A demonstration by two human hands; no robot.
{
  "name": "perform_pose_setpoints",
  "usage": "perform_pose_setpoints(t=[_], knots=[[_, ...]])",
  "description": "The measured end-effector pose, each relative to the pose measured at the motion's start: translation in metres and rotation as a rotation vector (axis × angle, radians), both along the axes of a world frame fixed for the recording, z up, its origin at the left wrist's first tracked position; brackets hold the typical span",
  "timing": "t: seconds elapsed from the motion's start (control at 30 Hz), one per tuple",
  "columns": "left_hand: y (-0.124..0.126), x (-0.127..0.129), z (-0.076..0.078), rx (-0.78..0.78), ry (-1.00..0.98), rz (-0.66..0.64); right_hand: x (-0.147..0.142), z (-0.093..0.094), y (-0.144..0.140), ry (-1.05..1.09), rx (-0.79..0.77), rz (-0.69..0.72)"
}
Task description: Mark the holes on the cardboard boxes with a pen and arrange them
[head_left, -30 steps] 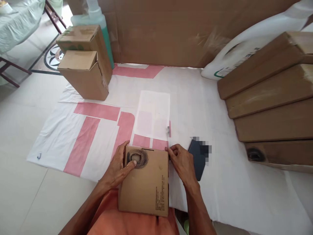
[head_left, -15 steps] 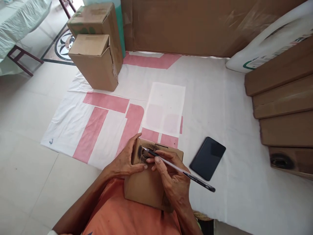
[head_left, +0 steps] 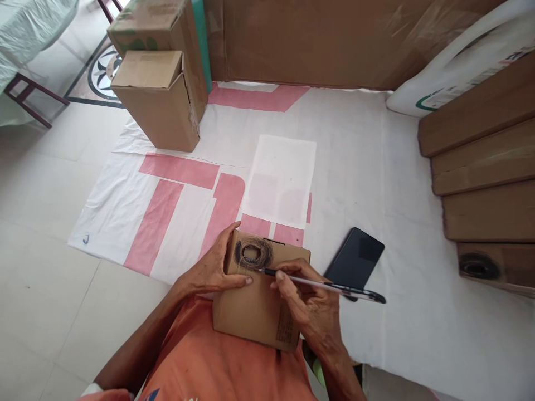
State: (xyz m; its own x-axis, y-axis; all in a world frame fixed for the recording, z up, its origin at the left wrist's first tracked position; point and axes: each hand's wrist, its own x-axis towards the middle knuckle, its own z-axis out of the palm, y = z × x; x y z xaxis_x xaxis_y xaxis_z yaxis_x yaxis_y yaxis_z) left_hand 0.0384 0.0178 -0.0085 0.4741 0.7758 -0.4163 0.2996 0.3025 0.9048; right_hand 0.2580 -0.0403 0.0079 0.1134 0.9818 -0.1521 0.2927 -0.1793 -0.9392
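A small cardboard box (head_left: 254, 312) rests against my orange shirt at the table's near edge. On its upper face, dark scribbled ink rings an oval hole (head_left: 251, 253). My left hand (head_left: 217, 267) grips the box's left side, thumb on top and fingers along the edge. Between the thumb and fingers of my right hand (head_left: 307, 301) is a pen (head_left: 321, 284). Its tip points left and sits just below the inked ring; whether it touches the cardboard I cannot tell. Beyond the box lies a sheet of white paper (head_left: 282, 178).
A black phone (head_left: 355, 262) lies right of my right hand. Cardboard boxes (head_left: 485, 172) are stacked at the right, the lowest with a dark-inked oval. Behind them stands a white jug (head_left: 463, 61). Another box (head_left: 152, 111) is at the back left, on the white and red cloth (head_left: 351, 145).
My right hand has moved right and the pen tip has shifted from the hole's left side to below the ring, uncovering it. My left hand keeps its hold on the box.
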Motion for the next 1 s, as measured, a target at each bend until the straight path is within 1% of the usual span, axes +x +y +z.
perform_pose_setpoints(t=[0.1, 0.2, 0.3, 0.4, 0.47, 0.5, 0.57, 0.6, 0.63, 0.67, 0.73, 0.8, 0.87, 0.93, 1.0], knots=[[0.002, -0.001, 0.000, -0.025, -0.018, 0.003, 0.011, -0.004, 0.004, 0.017, 0.014, -0.106], [0.003, -0.001, -0.001, -0.041, -0.039, -0.008, 0.010, -0.009, 0.014, 0.105, 0.077, -0.194], [0.001, 0.001, -0.002, -0.033, -0.056, -0.001, -0.002, -0.009, 0.023, 0.182, 0.111, -0.200], [0.000, 0.004, -0.003, 0.000, -0.089, 0.039, -0.007, 0.001, 0.031, 0.249, 0.156, -0.222], [0.002, 0.003, -0.004, 0.041, -0.106, 0.089, 0.004, 0.009, 0.037, 0.274, 0.206, -0.298], [0.004, 0.001, -0.004, 0.061, -0.108, 0.119, 0.014, 0.013, 0.040, 0.250, 0.232, -0.341], [0.009, -0.006, -0.005, 0.097, -0.093, 0.187, 0.037, 0.015, 0.047, 0.106, 0.224, -0.370], [0.013, -0.010, -0.005, 0.116, -0.079, 0.224, 0.048, 0.013, 0.049, -0.005, 0.186, -0.346], [0.016, -0.015, -0.005, 0.140, -0.062, 0.258, 0.057, 0.010, 0.052, -0.128, 0.125, -0.293], [0.019, -0.019, -0.004, 0.169, -0.046, 0.286, 0.063, 0.004, 0.054, -0.254, 0.044, -0.211], [0.023, -0.027, -0.004, 0.226, -0.027, 0.323, 0.065, -0.009, 0.056, -0.509, -0.135, 0.001], [0.025, -0.031, -0.004, 0.251, -0.031, 0.336, 0.055, -0.023, 0.056, -0.697, -0.258, 0.166], [0.023, -0.031, -0.003, 0.241, -0.044, 0.340, 0.040, -0.033, 0.055, -0.778, -0.311, 0.231], [0.021, -0.029, -0.003, 0.228, -0.055, 0.334, 0.029, -0.038, 0.053, -0.796, -0.310, 0.227], [0.019, -0.024, -0.003, 0.220, -0.060, 0.312, 0.025, -0.039, 0.050, -0.804, -0.303, 0.225]])
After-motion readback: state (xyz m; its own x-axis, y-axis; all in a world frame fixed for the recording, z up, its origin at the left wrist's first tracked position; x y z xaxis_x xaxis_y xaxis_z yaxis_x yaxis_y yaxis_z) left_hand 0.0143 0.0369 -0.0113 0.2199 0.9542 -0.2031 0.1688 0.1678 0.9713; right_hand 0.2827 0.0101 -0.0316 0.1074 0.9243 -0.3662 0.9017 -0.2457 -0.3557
